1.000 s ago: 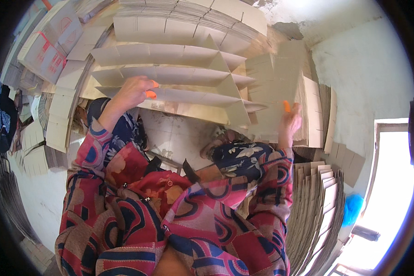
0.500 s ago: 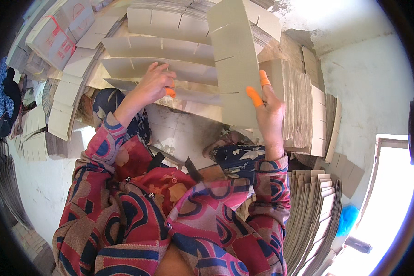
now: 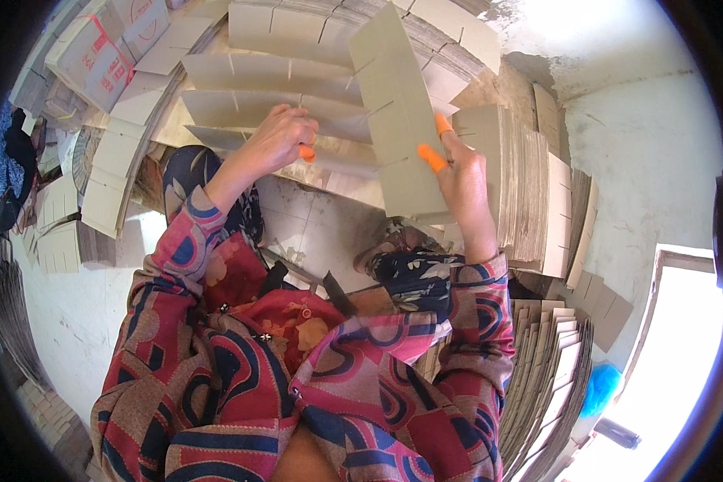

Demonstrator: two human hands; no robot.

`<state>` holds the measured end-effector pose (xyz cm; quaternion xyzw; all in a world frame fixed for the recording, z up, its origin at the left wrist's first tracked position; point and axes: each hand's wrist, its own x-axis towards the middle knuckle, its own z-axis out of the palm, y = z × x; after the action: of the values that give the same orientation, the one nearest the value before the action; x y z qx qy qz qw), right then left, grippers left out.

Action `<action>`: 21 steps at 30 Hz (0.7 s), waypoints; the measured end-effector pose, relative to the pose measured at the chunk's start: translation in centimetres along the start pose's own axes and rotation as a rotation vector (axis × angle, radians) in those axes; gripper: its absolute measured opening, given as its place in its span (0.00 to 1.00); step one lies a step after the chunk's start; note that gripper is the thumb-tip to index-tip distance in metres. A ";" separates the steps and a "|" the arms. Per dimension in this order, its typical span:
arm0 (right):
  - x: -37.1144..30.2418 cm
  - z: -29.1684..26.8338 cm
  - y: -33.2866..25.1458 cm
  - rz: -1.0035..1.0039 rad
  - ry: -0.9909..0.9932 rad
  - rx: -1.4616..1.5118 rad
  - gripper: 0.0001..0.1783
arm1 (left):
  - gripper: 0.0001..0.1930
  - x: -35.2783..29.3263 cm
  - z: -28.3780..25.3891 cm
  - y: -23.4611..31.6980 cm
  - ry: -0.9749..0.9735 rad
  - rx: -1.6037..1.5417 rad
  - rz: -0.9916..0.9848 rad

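Note:
My right hand, with orange finger covers, grips the right edge of a long slotted cardboard strip. That strip stands tilted across the right ends of several slotted strips set on edge in rows. My left hand is closed over the nearer rows, fingers curled, with an orange cover on one digit. Its fingertips are partly hidden, so what they pinch, if anything, cannot be made out.
Stacks of slotted cardboard lie at the back, with another stack on the right. A taped carton sits at the far left. More cardboard sheets stand low on the right, near a blue bag and a bright doorway.
My right hand has moved slightly left with the cardboard strip, which now leans more to the left. My left hand has shifted a little right, and its fingers have curled in.

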<state>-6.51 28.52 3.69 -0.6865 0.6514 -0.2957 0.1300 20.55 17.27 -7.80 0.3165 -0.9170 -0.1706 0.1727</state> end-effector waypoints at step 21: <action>1.7 0.1 0.8 0.007 -0.073 -0.073 0.25 | 0.08 0.4 -0.5 0.5 -0.040 -0.052 0.006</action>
<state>-7.09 26.78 3.56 -0.6990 0.6588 -0.2460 0.1297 20.23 17.25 -7.04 0.3054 -0.9166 -0.2003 0.1629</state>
